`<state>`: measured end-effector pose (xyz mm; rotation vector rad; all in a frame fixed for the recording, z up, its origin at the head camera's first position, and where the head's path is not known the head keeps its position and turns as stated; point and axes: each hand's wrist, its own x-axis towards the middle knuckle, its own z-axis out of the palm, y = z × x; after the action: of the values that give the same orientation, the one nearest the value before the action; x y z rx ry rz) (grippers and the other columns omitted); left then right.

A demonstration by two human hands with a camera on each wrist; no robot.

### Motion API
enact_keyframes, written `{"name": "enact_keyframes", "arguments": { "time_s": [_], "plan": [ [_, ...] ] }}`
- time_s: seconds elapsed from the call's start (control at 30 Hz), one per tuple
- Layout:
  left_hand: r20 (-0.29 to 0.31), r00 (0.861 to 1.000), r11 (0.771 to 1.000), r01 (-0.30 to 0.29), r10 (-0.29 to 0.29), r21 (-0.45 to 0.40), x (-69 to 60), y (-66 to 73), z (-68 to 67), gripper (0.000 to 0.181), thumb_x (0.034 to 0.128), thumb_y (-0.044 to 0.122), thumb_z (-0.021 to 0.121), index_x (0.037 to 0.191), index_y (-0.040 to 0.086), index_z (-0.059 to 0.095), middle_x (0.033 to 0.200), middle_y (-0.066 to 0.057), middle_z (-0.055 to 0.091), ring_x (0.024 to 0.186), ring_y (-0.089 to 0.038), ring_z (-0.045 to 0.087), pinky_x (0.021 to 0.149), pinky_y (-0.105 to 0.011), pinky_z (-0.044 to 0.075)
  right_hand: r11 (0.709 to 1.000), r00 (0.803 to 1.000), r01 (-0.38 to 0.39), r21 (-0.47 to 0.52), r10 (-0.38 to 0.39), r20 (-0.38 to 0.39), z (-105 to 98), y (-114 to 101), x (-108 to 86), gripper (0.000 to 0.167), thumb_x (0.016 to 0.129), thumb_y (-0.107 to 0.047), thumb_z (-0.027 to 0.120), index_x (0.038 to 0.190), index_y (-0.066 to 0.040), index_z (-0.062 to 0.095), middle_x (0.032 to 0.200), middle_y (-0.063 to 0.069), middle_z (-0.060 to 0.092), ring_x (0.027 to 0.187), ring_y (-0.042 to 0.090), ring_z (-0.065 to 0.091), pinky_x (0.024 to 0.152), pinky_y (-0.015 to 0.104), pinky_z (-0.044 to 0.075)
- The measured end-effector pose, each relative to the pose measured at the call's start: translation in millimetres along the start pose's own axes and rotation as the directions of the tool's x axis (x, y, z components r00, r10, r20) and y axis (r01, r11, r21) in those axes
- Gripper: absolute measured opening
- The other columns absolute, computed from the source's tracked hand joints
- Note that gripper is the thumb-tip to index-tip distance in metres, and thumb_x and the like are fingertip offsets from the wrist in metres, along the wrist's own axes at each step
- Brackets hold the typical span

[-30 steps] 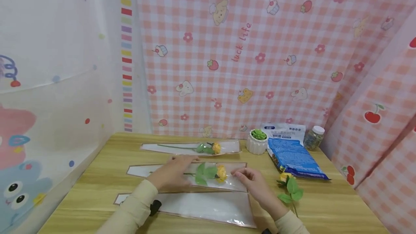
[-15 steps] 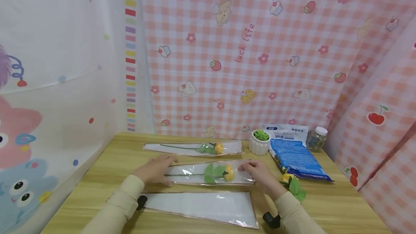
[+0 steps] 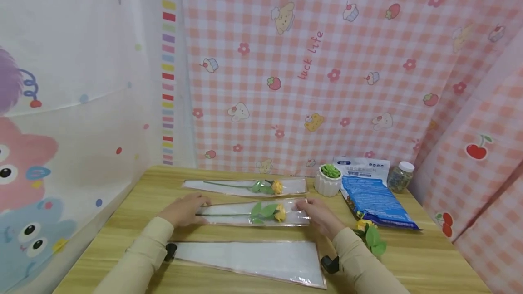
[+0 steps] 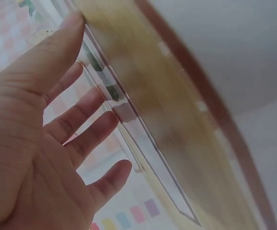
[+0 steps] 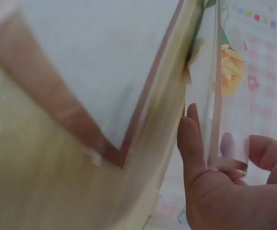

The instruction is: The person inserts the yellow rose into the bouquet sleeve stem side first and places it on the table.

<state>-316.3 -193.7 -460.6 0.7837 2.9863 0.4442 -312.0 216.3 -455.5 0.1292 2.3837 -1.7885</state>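
A clear tapered flower sleeve [image 3: 239, 206] with a pale backing holds a yellow artificial rose [image 3: 279, 213] with green leaves and a long stem. My right hand [image 3: 320, 214] pinches its wide end between thumb and fingers, also visible in the right wrist view. At the narrow end is my left hand [image 3: 184, 210]. Its fingers are spread and loosely bent, with thumb and fingertips touching the sleeve's edges in the left wrist view. Behind lies another sleeve with a rose [image 3: 276, 188] inside. A flat sleeve without a flower [image 3: 253, 260] lies nearest me.
A loose yellow rose [image 3: 372, 236] lies right of my right forearm. At the back right stand a white potted succulent [image 3: 328, 183], a blue and white bag [image 3: 376, 198] and a lidded jar [image 3: 400, 177]. Curtains hang behind the wooden table [image 3: 106, 248].
My left hand has moved left to the narrow end of the middle sleeve. That sleeve has shifted away from me, towards the back one, with my right hand at its wide end.
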Motion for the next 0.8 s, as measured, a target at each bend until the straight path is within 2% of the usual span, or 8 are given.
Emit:
{"name": "enact_keyframes", "arguments": {
  "time_s": [0.23, 0.37, 0.43, 0.5, 0.6, 0.63, 0.7, 0.8],
  "plan": [
    [-0.019, 1.0, 1.0, -0.011, 0.011, 0.013, -8.6, 1.0, -8.0, 0.047, 0.0877, 0.034, 0.079, 0.126, 0.01, 0.065, 0.129, -0.015, 0.061, 0.119, -0.039, 0.057, 0.098, -0.067, 0.044, 0.994, 0.993, 0.082, -0.072, -0.088, -0.085, -15.2, -6.8, -11.9, 0.035, 0.105, -0.016, 0.052, 0.127, 0.011, 0.052, 0.116, 0.021, 0.058, 0.087, 0.024, 0.059, 0.071, 0.033, 0.053],
    [-0.026, 0.999, 1.0, -0.019, 0.019, -0.012, -19.3, 0.9, -14.9, 0.046, 0.0901, 0.031, 0.078, 0.128, 0.01, 0.064, 0.132, -0.014, 0.06, 0.122, -0.039, 0.055, 0.099, -0.068, 0.043, 0.952, 0.968, 0.162, -0.259, -0.205, -0.148, -33.3, -11.9, -29.2, 0.035, 0.103, -0.013, 0.056, 0.132, 0.006, 0.051, 0.128, 0.026, 0.056, 0.103, 0.035, 0.063, 0.077, 0.039, 0.056],
    [-0.025, 0.999, 0.999, -0.028, 0.028, -0.032, -25.6, 4.0, -19.5, 0.043, 0.0914, 0.028, 0.077, 0.129, 0.011, 0.063, 0.131, -0.013, 0.06, 0.121, -0.039, 0.056, 0.098, -0.067, 0.044, 0.924, 0.959, 0.195, -0.33, -0.25, -0.131, -41.5, -13.2, -40.2, 0.031, 0.102, -0.011, 0.058, 0.129, 0.004, 0.055, 0.124, 0.023, 0.06, 0.103, 0.036, 0.063, 0.076, 0.039, 0.057],
    [-0.011, 0.999, 0.997, -0.051, 0.051, -0.064, -32.3, 8.5, -23.8, 0.042, 0.0921, 0.025, 0.076, 0.129, 0.011, 0.063, 0.124, -0.012, 0.062, 0.114, -0.036, 0.06, 0.095, -0.062, 0.048, 0.895, 0.958, 0.233, -0.38, -0.277, -0.066, -47.4, -12.0, -51.0, 0.026, 0.1, -0.009, 0.062, 0.124, 0.003, 0.061, 0.115, 0.018, 0.065, 0.094, 0.03, 0.066, 0.07, 0.037, 0.057],
    [0.028, 0.996, 0.989, -0.085, 0.089, -0.119, -42.6, 15.2, -27.7, 0.042, 0.0914, 0.023, 0.076, 0.129, 0.012, 0.062, 0.113, -0.009, 0.062, 0.102, -0.028, 0.062, 0.086, -0.052, 0.053, 0.854, 0.946, 0.322, -0.41, -0.3, 0.119, -51.7, -5.3, -65.9, 0.02, 0.097, -0.006, 0.067, 0.114, 0.002, 0.069, 0.103, 0.012, 0.069, 0.079, 0.021, 0.065, 0.062, 0.031, 0.054],
    [0.042, 0.994, 0.987, -0.098, 0.104, -0.128, -45.8, 17.1, -28.3, 0.042, 0.0906, 0.023, 0.077, 0.129, 0.012, 0.063, 0.109, -0.008, 0.062, 0.096, -0.026, 0.062, 0.081, -0.049, 0.054, 0.837, 0.935, 0.353, -0.417, -0.303, 0.183, -52.2, -2.3, -70.7, 0.018, 0.095, -0.007, 0.068, 0.111, 0.002, 0.072, 0.1, 0.011, 0.07, 0.077, 0.018, 0.063, 0.061, 0.03, 0.053],
    [0.076, 0.988, 0.98, -0.118, 0.131, -0.16, -52.2, 19.0, -27.7, 0.043, 0.0901, 0.023, 0.078, 0.129, 0.013, 0.064, 0.11, -0.009, 0.061, 0.097, -0.027, 0.062, 0.082, -0.05, 0.055, 0.802, 0.904, 0.414, -0.431, -0.307, 0.297, -52.4, 4.4, -79.1, 0.017, 0.093, -0.008, 0.072, 0.107, 0.001, 0.074, 0.096, 0.008, 0.069, 0.074, 0.013, 0.06, 0.06, 0.027, 0.051],
    [0.122, 0.981, 0.976, -0.131, 0.153, -0.173, -61.2, 19.4, -25.0, 0.047, 0.0878, 0.03, 0.079, 0.13, 0.014, 0.066, 0.114, -0.01, 0.059, 0.101, -0.03, 0.061, 0.083, -0.051, 0.055, 0.77, 0.873, 0.453, -0.449, -0.281, 0.399, -51.8, 14.7, -88.9, 0.027, 0.087, -0.011, 0.079, 0.11, 0.001, 0.073, 0.094, 0.006, 0.066, 0.073, 0.01, 0.056, 0.061, 0.027, 0.05]
  ]
}}
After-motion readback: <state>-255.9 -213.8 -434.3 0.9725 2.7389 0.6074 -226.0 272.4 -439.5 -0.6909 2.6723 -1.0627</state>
